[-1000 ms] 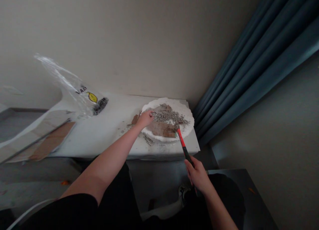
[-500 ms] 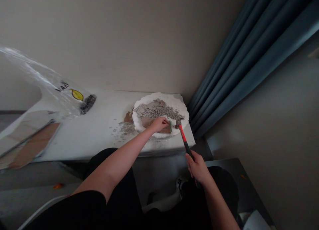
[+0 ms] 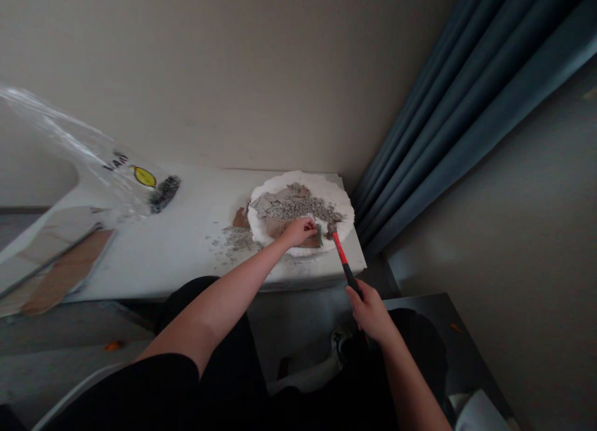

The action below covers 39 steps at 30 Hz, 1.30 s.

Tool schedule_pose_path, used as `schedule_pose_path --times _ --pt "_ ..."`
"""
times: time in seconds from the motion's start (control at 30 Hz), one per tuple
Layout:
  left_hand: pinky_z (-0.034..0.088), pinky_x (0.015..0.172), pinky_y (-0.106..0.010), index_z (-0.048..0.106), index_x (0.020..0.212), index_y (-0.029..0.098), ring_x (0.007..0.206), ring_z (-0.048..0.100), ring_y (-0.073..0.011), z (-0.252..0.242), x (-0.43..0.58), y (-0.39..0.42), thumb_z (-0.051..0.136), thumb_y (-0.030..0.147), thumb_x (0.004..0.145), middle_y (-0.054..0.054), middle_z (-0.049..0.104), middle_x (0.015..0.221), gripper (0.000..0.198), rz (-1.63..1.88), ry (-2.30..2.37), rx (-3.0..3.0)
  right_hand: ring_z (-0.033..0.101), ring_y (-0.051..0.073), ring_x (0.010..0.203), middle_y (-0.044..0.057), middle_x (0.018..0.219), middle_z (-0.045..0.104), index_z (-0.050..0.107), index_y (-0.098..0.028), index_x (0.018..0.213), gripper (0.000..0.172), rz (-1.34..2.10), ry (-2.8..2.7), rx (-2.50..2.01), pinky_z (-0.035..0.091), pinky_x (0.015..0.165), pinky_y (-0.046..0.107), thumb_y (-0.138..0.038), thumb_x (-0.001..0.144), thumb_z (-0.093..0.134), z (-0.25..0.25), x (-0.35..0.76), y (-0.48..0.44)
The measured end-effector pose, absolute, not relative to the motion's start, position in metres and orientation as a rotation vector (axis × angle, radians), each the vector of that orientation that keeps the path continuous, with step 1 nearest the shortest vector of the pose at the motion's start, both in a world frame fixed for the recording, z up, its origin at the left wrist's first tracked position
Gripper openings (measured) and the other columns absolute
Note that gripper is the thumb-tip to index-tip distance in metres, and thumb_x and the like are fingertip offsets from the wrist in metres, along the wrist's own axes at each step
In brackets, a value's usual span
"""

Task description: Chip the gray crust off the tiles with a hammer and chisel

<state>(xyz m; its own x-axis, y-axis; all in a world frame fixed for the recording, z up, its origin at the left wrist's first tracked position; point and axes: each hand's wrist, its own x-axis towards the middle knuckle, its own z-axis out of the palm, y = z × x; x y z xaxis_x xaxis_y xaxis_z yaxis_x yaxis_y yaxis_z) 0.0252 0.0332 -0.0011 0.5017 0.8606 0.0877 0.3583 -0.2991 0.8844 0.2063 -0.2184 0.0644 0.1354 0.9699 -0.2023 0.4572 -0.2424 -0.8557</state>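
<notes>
My right hand [image 3: 370, 310] is wrapped round the black grip of a hammer [image 3: 342, 250] with a red section on its handle. The hammer's head is low over the right side of a white, ragged-edged round sheet [image 3: 346, 208]. My left hand [image 3: 302, 231] reaches over the sheet with its fingertips pinched together; what they hold, if anything, I cannot make out. Just right of those fingers is a small green-edged piece [image 3: 319, 234], beside a flat brown piece partly hidden by the hand. Grey crumbled fragments [image 3: 308, 207] are heaped on the sheet behind my left hand.
The white table [image 3: 186, 244] bears scattered grey crumbs [image 3: 236, 241] left of the sheet. Farther left are a clear plastic bag [image 3: 116, 176] with dark contents and a flat brown piece [image 3: 69, 275] in clear wrap. Blue-grey curtains [image 3: 429, 107] hang at the right.
The hammer's head has shifted very slightly to the left and away from me. My left hand stays nearly in place, still pinched beside the green-edged piece.
</notes>
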Motion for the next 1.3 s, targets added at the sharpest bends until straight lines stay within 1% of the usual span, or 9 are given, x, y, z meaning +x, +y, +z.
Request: schedule_pose_path --times 0.27,0.5,0.7,0.87,1.03,1.3 --pt "0.045 0.069 -0.028 0.060 0.078 0.018 0.072 0.061 -0.0149 -0.0041 0.0245 0.0325 0.067 0.024 0.077 0.001 0.065 0.073 0.009 0.737 0.979 1.885 0.055 0.015 0.048 0.000 0.061 0.058 0.063 -0.014 0.109 0.039 1.034 -1.382 -1.805 0.044 0.045 0.024 -0.046 0.092 0.048 0.0643 0.2074 -0.2181" --pt "0.047 0.071 -0.029 0.061 0.079 0.019 0.072 0.061 -0.0156 -0.0025 0.0240 0.0297 0.067 0.025 0.077 0.001 0.065 0.073 0.009 0.743 0.989 1.900 0.057 0.017 0.052 0.000 0.059 0.058 0.065 -0.016 0.106 0.038 1.034 -1.366 -1.797 0.046 0.047 0.025 -0.048 0.092 0.049 0.0664 0.2072 -0.2187" --pt "0.046 0.070 -0.028 0.060 0.078 0.019 0.073 0.061 -0.0157 -0.0017 0.0239 0.0292 0.066 0.025 0.078 0.001 0.065 0.073 0.009 0.734 0.998 1.902 0.059 0.018 0.055 0.001 0.062 0.059 0.065 -0.015 0.110 0.040 1.014 -1.367 -1.807 0.046 0.048 0.025 -0.046 0.092 0.049 0.0669 0.2068 -0.2188" --pt "0.045 0.070 -0.028 0.061 0.080 0.018 0.071 0.059 -0.0147 -0.0023 0.0238 0.0285 0.067 0.024 0.078 0.001 0.064 0.072 0.009 0.735 1.012 1.919 0.058 0.017 0.055 0.001 0.061 0.059 0.065 -0.014 0.109 0.038 1.015 -1.378 -1.811 0.046 0.049 0.025 -0.045 0.092 0.050 0.0671 0.2069 -0.2188" --pt "0.044 0.067 -0.027 0.061 0.080 0.019 0.070 0.059 -0.0150 -0.0030 0.0225 0.0279 0.065 0.027 0.079 0.001 0.063 0.071 0.010 0.735 1.001 1.931 0.058 0.018 0.054 0.001 0.059 0.058 0.065 -0.014 0.114 0.040 1.012 -1.374 -1.807 0.046 0.048 0.025 -0.044 0.092 0.050 0.0664 0.2069 -0.2186" --pt "0.044 0.067 -0.027 0.061 0.080 0.019 0.070 0.059 -0.0151 -0.0040 0.0213 0.0285 0.065 0.027 0.079 0.001 0.064 0.071 0.009 0.741 0.980 1.921 0.058 0.017 0.053 0.001 0.059 0.058 0.066 -0.015 0.108 0.037 1.010 -1.375 -1.808 0.046 0.048 0.024 -0.044 0.091 0.050 0.0660 0.2074 -0.2192"
